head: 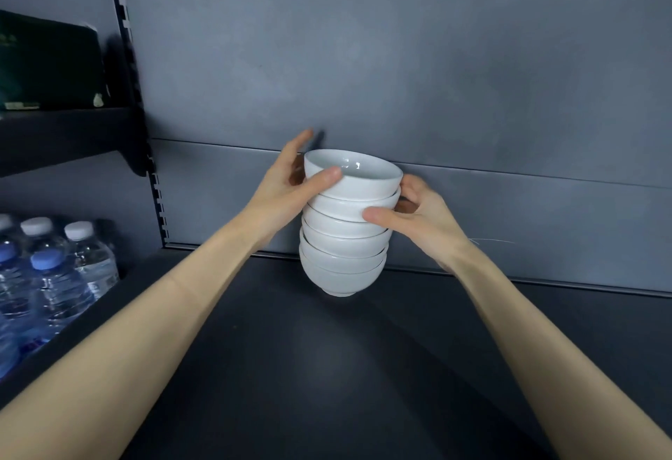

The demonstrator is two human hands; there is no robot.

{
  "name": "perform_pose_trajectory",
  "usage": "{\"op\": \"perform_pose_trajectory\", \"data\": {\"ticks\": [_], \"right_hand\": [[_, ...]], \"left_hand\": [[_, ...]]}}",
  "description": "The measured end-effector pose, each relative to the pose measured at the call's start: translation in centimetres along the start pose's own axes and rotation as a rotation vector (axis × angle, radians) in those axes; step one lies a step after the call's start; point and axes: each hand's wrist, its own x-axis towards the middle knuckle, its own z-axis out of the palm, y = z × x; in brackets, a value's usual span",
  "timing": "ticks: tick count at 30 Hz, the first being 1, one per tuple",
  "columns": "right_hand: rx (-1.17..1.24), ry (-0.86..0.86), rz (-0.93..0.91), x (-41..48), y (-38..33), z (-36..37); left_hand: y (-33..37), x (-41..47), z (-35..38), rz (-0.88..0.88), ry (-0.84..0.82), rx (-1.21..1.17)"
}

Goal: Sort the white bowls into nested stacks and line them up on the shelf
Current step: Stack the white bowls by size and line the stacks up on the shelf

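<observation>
A nested stack of several white bowls (345, 237) stands upright on the dark shelf (327, 368), close to the grey back panel. My left hand (287, 186) cups the left side of the top bowl (354, 177), thumb pressed on its front wall, fingers reaching behind. My right hand (418, 212) grips the stack from the right, thumb across the second and third bowls. The stack's foot touches the shelf surface. The far side of the stack is hidden.
Several water bottles (54, 277) with white and blue caps stand in the neighbouring bay at the left. A dark green box (47, 63) sits on an upper left shelf. A slotted upright (145, 154) divides the bays. The grey back wall (436, 77) is right behind the stack.
</observation>
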Motion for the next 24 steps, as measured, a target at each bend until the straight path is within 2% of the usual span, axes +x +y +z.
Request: {"op": "perform_pose_trajectory", "data": {"ticks": [3,10,24], "right_hand": [[-0.016,-0.012,-0.009,0.06,0.00,-0.04],[0.044,0.033,-0.006,-0.12,0.32,0.25],[0.053,0.033,-0.026,-0.25,0.50,0.40]], "left_hand": [[0.23,0.34,-0.02,0.017,-0.005,0.061],[-0.69,0.17,0.64,0.052,0.117,0.052],[-0.09,0.32,0.57,0.039,0.088,0.170]]}}
